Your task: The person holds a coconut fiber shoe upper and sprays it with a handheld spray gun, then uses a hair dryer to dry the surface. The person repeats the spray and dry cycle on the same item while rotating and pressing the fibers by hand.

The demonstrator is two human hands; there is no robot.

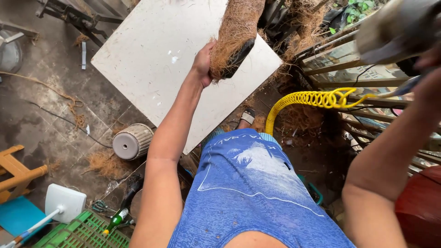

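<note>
Brown coconut fibre is what you are gripping: your left hand (202, 64) is closing around the lower end of a shaggy fibre-wrapped pole (236, 32), fingers curled tight against it, with a dark curved piece (239, 57) pressing against the fibre just beside your palm. The pole is rising out of the top of the view, above the white board (156, 59) leaning across the floor. Your right hand (429, 62) is lifting near the right edge, blurred and partly cut off, so you cannot tell how far it is opening; it is sitting against a blurred grey tool (397, 27), and a yellow coiled hose (317, 98) is running from beneath it down toward your feet. Wooden frames (340, 64) are crowding your right side closely. Open floor is lying to the left, beyond a ribbed grey pot (132, 141) and a green crate (82, 232)
</note>
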